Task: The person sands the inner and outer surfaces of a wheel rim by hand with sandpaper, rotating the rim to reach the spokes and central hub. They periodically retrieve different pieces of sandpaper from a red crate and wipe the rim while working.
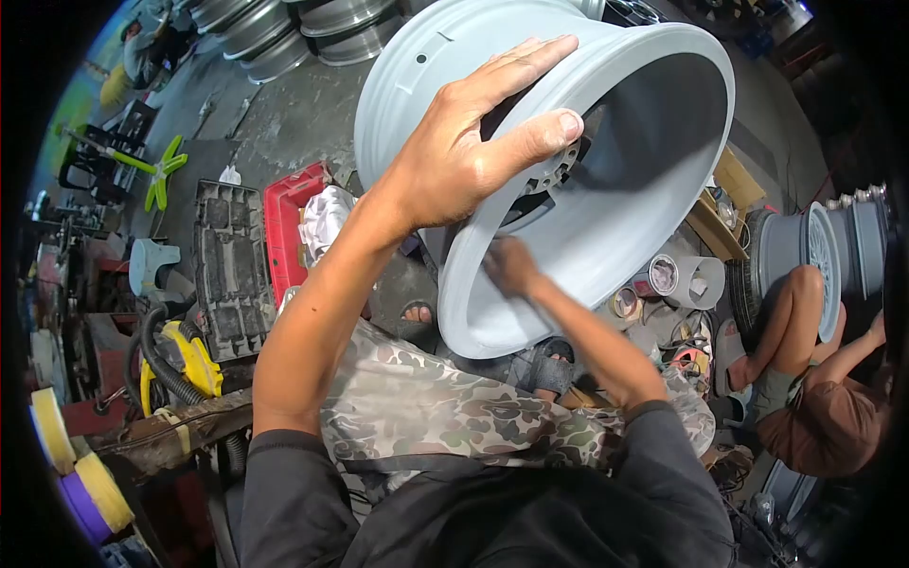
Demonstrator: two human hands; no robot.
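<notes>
A large light grey wheel rim (587,85) stands tilted before me, its open barrel facing me. My left hand (488,133) rests on the rim's upper left edge, thumb on the near side and fingers stretched over the outside, apart from the thumb. Inside the barrel, near the lower left wall, my right hand (511,266) is blurred and in shadow; its fingers look bent, and what they hold, if anything, is hidden. Beyond it, the hub with its holes (554,172) shows at the back of the barrel.
Left of the rim are a red bin (287,227) and a black case (233,270). Tins (660,275) and a white tub (699,283) stand at right. Beyond them a person in brown (824,426) sits by other wheels (786,248). More rims (256,38) lie at the back.
</notes>
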